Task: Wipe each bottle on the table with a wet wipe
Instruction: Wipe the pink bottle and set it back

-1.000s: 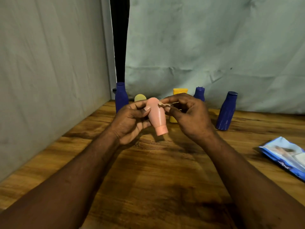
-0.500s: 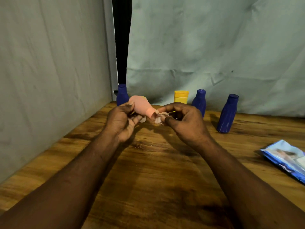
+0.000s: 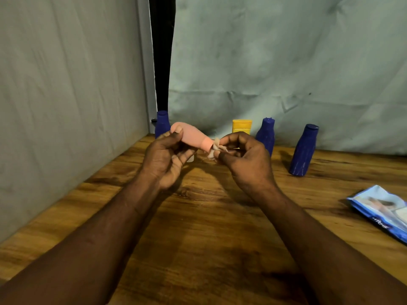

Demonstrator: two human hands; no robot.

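Pink bottle (image 3: 192, 136) in left hand (image 3: 167, 158); right hand (image 3: 244, 158) pinches wipe (image 3: 215, 149) at cap.

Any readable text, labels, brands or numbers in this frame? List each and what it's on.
Wet wipe pack: white lettering on a dark band near its lower edge, too blurred to read.
Pink bottle: no text visible.
Yellow bottle: no text visible.
Blue bottles: no labels or text visible.
So there is no legible text in this view.
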